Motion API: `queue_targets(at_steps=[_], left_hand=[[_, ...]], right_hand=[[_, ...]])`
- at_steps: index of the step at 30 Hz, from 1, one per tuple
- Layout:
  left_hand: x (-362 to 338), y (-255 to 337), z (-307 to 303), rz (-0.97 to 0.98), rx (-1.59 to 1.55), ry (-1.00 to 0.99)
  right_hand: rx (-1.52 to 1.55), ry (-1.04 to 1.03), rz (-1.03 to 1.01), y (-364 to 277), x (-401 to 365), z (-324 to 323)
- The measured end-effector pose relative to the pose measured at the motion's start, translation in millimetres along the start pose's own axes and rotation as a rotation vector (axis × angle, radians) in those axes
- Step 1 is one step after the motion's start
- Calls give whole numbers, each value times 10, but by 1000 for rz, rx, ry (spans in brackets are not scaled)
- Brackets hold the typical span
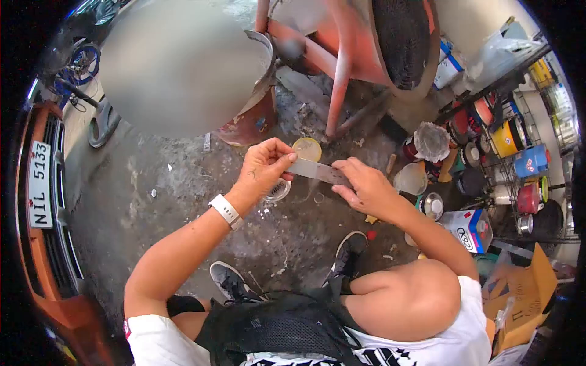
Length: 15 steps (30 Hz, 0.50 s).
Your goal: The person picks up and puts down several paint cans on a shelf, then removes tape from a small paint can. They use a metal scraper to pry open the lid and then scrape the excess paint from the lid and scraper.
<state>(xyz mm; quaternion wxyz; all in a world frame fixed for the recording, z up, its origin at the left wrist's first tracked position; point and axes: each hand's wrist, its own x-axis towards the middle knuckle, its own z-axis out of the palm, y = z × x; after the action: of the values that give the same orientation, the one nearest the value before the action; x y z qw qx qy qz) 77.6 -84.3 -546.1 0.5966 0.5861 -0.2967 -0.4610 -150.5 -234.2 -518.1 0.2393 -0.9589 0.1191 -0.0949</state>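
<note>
Both hands are up over the concrete floor (183, 183). The left hand (265, 165) has a pinching grip on one end of a flat metal strip (318, 172), and the right hand (366, 189) is closed on the other end. Below sits a small round tin (279, 192), its yellowish lid (307, 148) off, lying just beyond it. So the tin is opened, but I'd judge the strip not yet dipped in

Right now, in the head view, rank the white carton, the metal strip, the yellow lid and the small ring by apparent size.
1. white carton
2. metal strip: longer than the lid, but held nearer the camera, so unsure
3. yellow lid
4. small ring
</note>
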Motion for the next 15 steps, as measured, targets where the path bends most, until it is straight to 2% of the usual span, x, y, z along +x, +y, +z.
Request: queue_targets(at_steps=[3, 5, 6, 8, 11, 15], left_hand=[[-62, 230, -24, 10, 23, -4], [-115, 431, -168, 197, 651, -102], [-138, 474, -214, 199, 642, -86], [-195, 502, -302, 492, 716, -133], [-294, 456, -516, 427, 721, -186], [-440, 291, -803, 433, 831, -234]], right_hand=[[7, -71, -89, -62, 198, -101], [-28, -97, -157, -132, 334, -161], [-84, -134, -190, -192, 400, -197], [-135, -179, -230, -333, 520, -228], [-196, -241, -240, -513, 671, -150], [-213, -300, -241, -602, 719, 69]])
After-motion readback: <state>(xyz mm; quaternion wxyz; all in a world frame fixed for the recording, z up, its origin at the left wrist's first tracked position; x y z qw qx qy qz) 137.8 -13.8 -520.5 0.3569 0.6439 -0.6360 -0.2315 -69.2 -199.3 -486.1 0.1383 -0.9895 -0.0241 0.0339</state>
